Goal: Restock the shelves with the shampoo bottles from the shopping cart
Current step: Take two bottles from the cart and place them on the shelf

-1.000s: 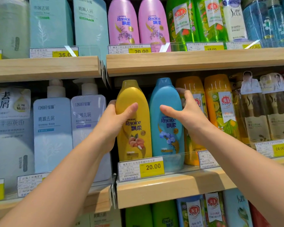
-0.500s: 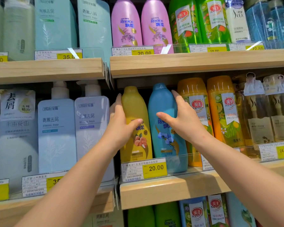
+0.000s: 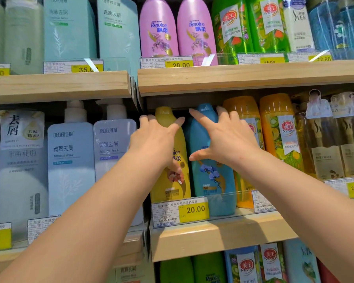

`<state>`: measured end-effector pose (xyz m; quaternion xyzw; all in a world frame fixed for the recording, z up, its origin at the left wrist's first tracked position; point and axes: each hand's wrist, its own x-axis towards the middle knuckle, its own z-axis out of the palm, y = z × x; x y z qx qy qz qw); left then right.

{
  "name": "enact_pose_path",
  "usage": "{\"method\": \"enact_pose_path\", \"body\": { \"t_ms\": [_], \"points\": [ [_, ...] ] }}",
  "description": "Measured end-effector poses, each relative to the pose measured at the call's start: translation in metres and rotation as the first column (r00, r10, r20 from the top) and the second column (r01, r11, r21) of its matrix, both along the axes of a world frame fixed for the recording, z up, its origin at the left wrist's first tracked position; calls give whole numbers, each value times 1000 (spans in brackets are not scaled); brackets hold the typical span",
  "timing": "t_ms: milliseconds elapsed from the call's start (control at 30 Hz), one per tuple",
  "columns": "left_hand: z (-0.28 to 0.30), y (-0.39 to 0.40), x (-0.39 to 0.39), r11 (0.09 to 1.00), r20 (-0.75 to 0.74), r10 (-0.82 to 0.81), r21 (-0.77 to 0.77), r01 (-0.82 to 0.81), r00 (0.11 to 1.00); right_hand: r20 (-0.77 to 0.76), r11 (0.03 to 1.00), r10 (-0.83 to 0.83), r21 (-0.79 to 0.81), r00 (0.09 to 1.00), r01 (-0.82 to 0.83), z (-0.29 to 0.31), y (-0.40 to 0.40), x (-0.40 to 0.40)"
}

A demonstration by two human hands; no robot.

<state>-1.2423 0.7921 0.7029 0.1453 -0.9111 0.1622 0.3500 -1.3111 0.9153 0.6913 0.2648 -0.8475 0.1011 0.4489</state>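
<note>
From the head camera, both bare arms reached up to the middle wooden shelf, where a yellow shampoo bottle and a blue shampoo bottle stood upright side by side behind a clear rail and a 20.00 price tag. The left hand lay against the upper part of the yellow shampoo bottle with its fingers spread and nearly straight, the thumb reaching across the bottle's front; it pressed rather than gripped. The right hand was also wide, fingers fanned over the top of the blue shampoo bottle and the thumb stretched low across its front. Just right of the blue one stood two orange bottles, and to the left of the yellow one two pale pump bottles. On the shelf above stood two pink bottles and green bottles
</note>
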Motion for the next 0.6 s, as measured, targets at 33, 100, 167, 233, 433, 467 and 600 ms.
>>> {"method": "enact_pose_path", "body": {
  "t_ms": [33, 100, 167, 233, 433, 467, 600],
  "points": [
    [2, 0, 0, 999, 3, 31, -39, -31, 1000, 4, 999, -29, 34, 1000, 29, 3, -1, 1],
    [4, -1, 0, 992, -13, 66, -105, -67, 998, 34, 996, -42, 75, 999, 39, 8, -1, 2],
    [5, -3, 0, 989, -30, 62, -131, -65, 998, 91, 998, 7, 61, 996, -13, 10, 1, 3],
    [5, -7, 0, 989, -31, 38, -139, -42, 999, 127, 996, 75, 35, 989, -80, 11, 4, 3],
    [6, -14, 2, 994, -4, -64, -89, 64, 998, 149, 979, 197, 15, 969, -202, 13, 6, 2],
    [6, -15, 2, 994, -6, -75, -81, 74, 997, 150, 978, 206, 5, 967, -209, 13, 5, 1],
    [5, -15, 2, 994, -5, -90, -66, 90, 996, 148, 978, 210, -20, 966, -209, 10, 3, -1]
  ]
}}
